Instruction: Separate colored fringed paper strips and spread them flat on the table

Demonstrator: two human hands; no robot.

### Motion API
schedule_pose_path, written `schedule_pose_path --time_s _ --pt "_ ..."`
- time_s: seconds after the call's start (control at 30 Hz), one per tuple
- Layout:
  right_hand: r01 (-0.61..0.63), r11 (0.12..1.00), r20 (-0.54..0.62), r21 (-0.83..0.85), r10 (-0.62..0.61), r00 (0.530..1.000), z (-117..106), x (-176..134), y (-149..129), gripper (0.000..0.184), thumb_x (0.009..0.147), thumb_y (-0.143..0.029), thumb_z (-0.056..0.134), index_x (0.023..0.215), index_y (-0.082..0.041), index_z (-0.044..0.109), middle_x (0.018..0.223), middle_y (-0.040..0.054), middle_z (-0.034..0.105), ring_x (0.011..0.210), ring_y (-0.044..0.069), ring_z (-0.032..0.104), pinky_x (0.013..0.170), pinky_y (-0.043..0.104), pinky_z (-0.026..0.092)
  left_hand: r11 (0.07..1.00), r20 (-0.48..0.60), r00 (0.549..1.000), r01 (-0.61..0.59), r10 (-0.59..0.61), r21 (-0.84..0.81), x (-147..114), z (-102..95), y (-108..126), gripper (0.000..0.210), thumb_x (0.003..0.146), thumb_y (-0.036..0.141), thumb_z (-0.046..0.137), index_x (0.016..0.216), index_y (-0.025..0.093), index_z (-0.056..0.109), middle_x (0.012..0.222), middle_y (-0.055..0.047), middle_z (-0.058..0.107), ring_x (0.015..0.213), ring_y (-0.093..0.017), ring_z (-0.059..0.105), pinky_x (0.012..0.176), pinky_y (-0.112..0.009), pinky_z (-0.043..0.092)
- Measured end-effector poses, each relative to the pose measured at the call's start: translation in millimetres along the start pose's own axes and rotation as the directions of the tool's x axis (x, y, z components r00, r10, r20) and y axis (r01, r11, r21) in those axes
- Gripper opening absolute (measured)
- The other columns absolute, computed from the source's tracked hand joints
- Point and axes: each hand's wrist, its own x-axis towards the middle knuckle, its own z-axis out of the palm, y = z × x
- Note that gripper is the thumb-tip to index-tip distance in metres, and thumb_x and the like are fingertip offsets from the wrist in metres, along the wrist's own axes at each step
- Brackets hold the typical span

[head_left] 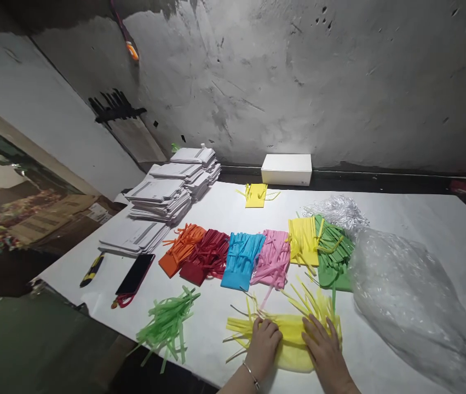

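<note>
A sheet of yellow fringed tissue paper lies on the table in front of me, its strips fanning out to the left and upper right. My left hand is closed, with its fingers curled over the sheet's left part. On the right part, my right hand lies flat with fingers apart. Beyond the hands is a row of fringed paper pieces: orange, dark red, blue, pink, yellow and green. Loose green strips lie to the left.
Stacked white cards, a phone and a yellow-black cutter are at the left. Farther back stand a white box and a small yellow fringed piece. A clear plastic bag and shiny white shreds lie right.
</note>
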Motion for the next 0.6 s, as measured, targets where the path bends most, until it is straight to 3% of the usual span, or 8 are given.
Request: schedule_pose_path --time_s 0.07,0.17,0.33,0.43,0.6 --pt "-0.148 0.988 -0.017 0.034 0.149 0.989 7 1 -3 0.017 0.090 -0.022 0.052 0.089 -0.030 0.067 0.131 -0.0004 0.064 0.126 0.025 0.052 0.111 0.053 0.023 0.997 0.009 0.997 0.078 -0.078 0.014 6 -4.4 2 0.011 0.091 0.020 0.059 0.084 0.023 0.067 0.093 -0.001 0.068 0.095 -0.020 0.058 0.094 -0.042 0.034" --pt "-0.321 0.947 -0.028 0.021 0.322 0.946 17 4 -5 0.024 0.092 -0.031 0.049 0.075 -0.028 0.067 0.124 0.0036 0.068 0.118 0.030 0.058 0.098 0.056 0.036 0.979 0.003 0.981 0.195 -0.195 0.060 18 -12.9 3 0.017 0.092 0.020 0.054 0.086 0.020 0.070 0.096 -0.006 0.068 0.096 -0.025 0.058 0.088 -0.045 0.037" --pt "-0.422 0.906 -0.012 -0.034 0.422 0.907 18 19 -8 0.029 0.092 -0.025 0.045 0.073 -0.025 0.066 0.114 0.0081 0.071 0.111 0.033 0.061 0.096 0.059 0.035 0.952 0.024 0.960 0.272 -0.278 0.139 39 -24.7 3 0.019 0.087 0.020 0.055 0.078 0.016 0.072 0.088 -0.011 0.066 0.092 -0.030 0.058 0.081 -0.048 0.038" --pt "-0.442 0.896 -0.003 -0.041 0.442 0.897 15 28 -12 0.027 0.091 -0.022 0.045 0.072 -0.024 0.065 0.110 0.0098 0.070 0.108 0.033 0.062 0.097 0.060 0.034 0.968 0.019 0.978 0.200 -0.206 0.152 41 -26.7 6 0.014 0.088 0.019 0.055 0.088 0.016 0.069 0.096 -0.011 0.065 0.096 -0.029 0.056 0.087 -0.049 0.035" --pt "-0.430 0.903 -0.017 -0.027 0.429 0.903 12 29 -10 0.023 0.089 -0.024 0.047 0.073 -0.024 0.063 0.109 0.0089 0.069 0.108 0.032 0.061 0.099 0.058 0.034 0.989 0.064 0.994 -0.093 0.086 0.112 30 -17.3 10 0.006 0.090 0.020 0.060 0.085 0.021 0.063 0.092 -0.002 0.064 0.089 -0.019 0.054 0.085 -0.037 0.033"
